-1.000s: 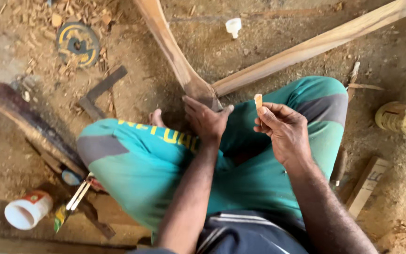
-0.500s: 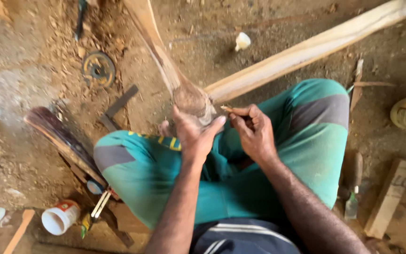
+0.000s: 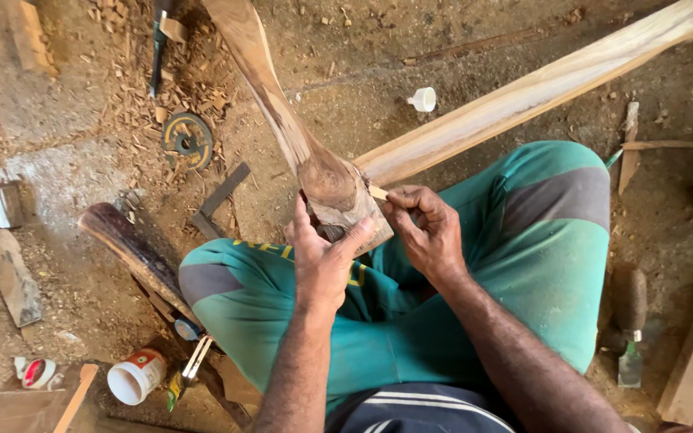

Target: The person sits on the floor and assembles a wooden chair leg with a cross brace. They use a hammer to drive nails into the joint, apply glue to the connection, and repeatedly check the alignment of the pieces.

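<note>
A: Hands, count?
B: Two. The left hand is clamped around the thick end of one carved wooden piece, centre frame, above the lap. The right hand has its fingertips pinched together on one small pale wooden chip, touching that piece's right edge.

A: Timber?
B: One long pale plank, running to the upper right; one dark log, centre left.

A: Small items?
B: One white tub, lower left. One white cap, upper centre. One round disc, upper left. One metal square, just beside the log. One chisel, lower right.
</note>
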